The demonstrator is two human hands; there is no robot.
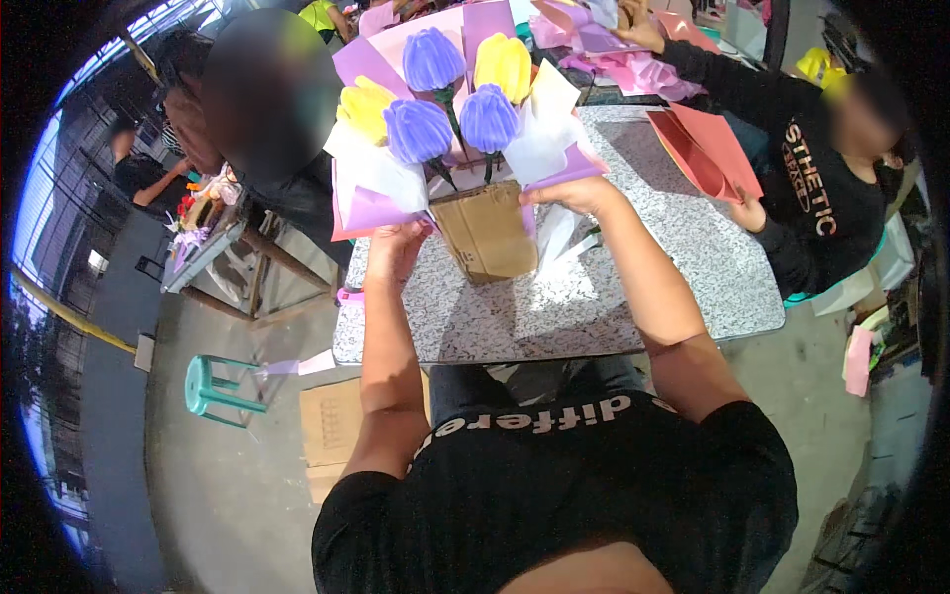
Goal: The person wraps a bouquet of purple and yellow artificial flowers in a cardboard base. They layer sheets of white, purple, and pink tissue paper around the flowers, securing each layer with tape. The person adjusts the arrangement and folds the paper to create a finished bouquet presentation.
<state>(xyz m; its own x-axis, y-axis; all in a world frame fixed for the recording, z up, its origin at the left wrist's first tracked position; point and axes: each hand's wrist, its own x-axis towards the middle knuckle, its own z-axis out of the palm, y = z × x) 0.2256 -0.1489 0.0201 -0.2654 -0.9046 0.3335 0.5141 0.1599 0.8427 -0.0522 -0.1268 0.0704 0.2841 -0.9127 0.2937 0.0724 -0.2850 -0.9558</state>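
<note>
Before me on the speckled table (564, 319) stands a bouquet with a brown cardboard box (490, 234) at its base. Fuzzy purple tulip-like flowers (419, 130) and yellow ones (502, 68) rise above the box on dark green stems. White, pink and purple wrapping sheets (382, 178) fan out around them. My left hand (398, 245) grips the lower left edge of the wrapping, its fingers partly hidden. On the other side my right hand (575, 194) holds the wrapping beside the box's upper right corner, thumb near the cardboard. White ribbon strips (560, 237) lie right of the box.
At the right, a co-worker (824, 171) in black holds a folded coral sheet (709, 152) over the table. Pink wrapping (631, 67) lies at the far side. Another person stands at the left. A green stool (204, 386) and flat cardboard (330, 427) are on the floor.
</note>
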